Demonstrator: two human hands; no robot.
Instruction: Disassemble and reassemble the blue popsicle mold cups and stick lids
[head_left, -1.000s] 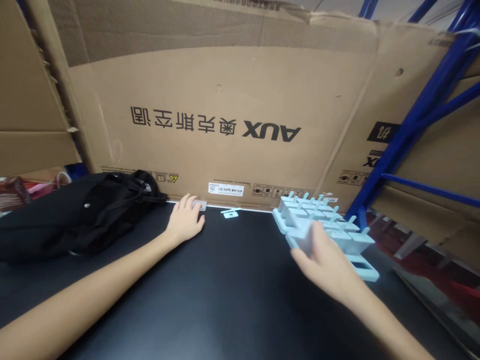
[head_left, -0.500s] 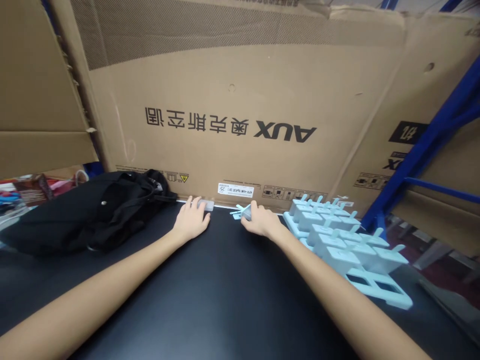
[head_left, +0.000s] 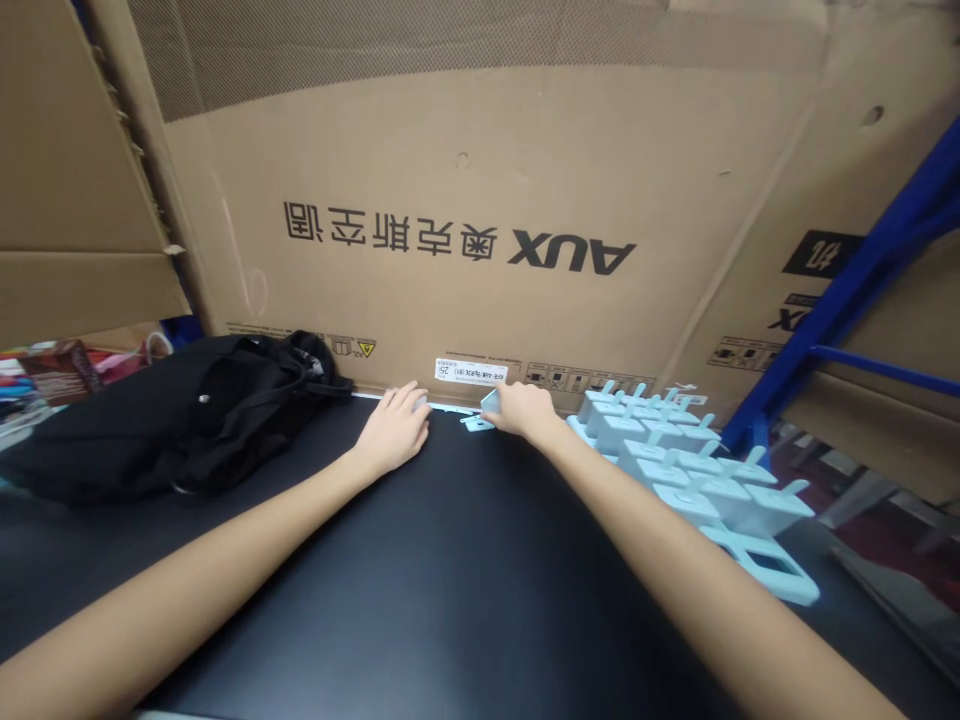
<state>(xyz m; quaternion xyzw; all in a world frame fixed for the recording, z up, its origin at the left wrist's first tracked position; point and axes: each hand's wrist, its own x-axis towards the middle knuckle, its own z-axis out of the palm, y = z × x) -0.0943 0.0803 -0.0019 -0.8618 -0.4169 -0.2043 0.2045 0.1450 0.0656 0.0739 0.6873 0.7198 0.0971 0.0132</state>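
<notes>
My left hand (head_left: 394, 430) is at the far edge of the black table, its fingers curled over a small clear piece that is mostly hidden. Across from it, my right hand (head_left: 523, 410) pinches a small light blue piece (head_left: 490, 403). Just below that piece, a flat light blue part (head_left: 478, 424) lies on the table. To the right stands a light blue popsicle mould set (head_left: 701, 470), with several box-shaped moulds and upright stick handles on a frame.
A black bag (head_left: 187, 415) lies on the left of the black table (head_left: 420, 600). A large cardboard box (head_left: 465, 130) rises behind the far edge. Blue metal shelving (head_left: 862, 260) stands at the right.
My left hand has closed over the clear piece and moved slightly right. My right hand has lifted the light blue piece off the flat part, which now lies apart. The view has shifted slightly.
</notes>
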